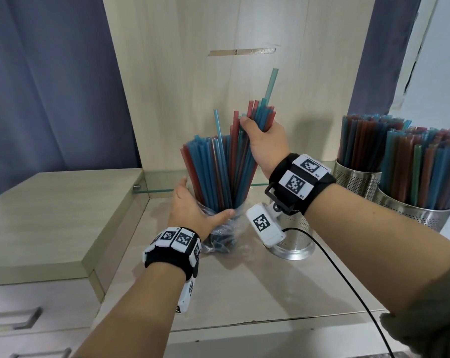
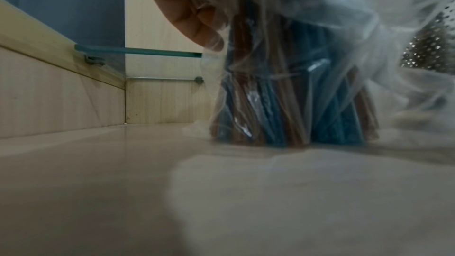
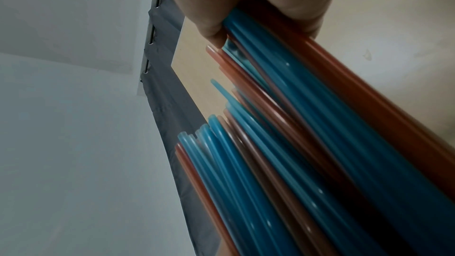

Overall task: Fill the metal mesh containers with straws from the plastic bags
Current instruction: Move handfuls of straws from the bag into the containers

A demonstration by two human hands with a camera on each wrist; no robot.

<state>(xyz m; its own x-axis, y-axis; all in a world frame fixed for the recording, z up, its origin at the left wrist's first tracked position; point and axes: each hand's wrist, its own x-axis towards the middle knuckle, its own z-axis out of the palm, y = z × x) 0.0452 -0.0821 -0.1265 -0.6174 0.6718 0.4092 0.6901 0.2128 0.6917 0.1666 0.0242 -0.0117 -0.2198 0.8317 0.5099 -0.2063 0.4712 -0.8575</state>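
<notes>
The left hand wraps the clear crinkled plastic bag near its bottom, thumb and fingers curled round it, apparently to keep it upright on the pale wooden counter while straws leave it. The right hand grips a bunch of blue and red plastic straws high on their shafts, raised above the rest of the straws in the bag, probably so they slide out cleanly. Just right of the bag, under the right wrist, stands a perforated steel container, likely the next to fill; its inside is hidden. Two filled perforated steel containers sit at the counter's right edge.
</notes>
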